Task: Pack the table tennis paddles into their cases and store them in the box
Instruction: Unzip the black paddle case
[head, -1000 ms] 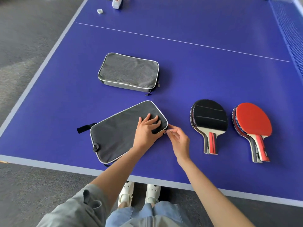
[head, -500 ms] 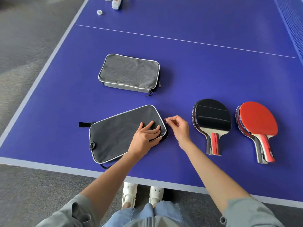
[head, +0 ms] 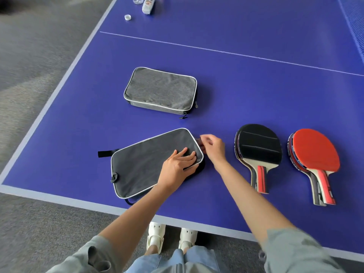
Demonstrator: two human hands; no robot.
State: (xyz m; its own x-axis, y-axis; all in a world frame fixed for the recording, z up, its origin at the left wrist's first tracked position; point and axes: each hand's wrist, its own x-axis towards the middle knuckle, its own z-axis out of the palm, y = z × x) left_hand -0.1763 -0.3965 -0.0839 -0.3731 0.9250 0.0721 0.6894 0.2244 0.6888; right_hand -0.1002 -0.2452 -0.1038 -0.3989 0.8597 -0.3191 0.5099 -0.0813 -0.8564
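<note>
A dark grey paddle case (head: pixel 145 164) with white piping lies near the front edge of the blue table (head: pixel 246 91). My left hand (head: pixel 178 164) presses flat on its right end. My right hand (head: pixel 211 147) pinches the zipper pull at the case's far right corner; the pull itself is hidden by my fingers. A second, lighter grey case (head: pixel 160 90) lies zipped further back. To the right lie a black-faced paddle stack (head: pixel 258 149) and a red-faced paddle stack (head: pixel 315 152), handles toward me.
A white cap (head: pixel 127 17), a small bottle (head: pixel 148 4) and a clear cup base (head: pixel 137 0) sit at the far left of the table. The net (head: pixel 354 22) runs along the far right. Grey carpet surrounds the table; my white shoes (head: pixel 171 239) stand below its edge.
My right hand has travelled from the case's near right corner up along its right end to the far corner. The left hand stays pressed on the case.
</note>
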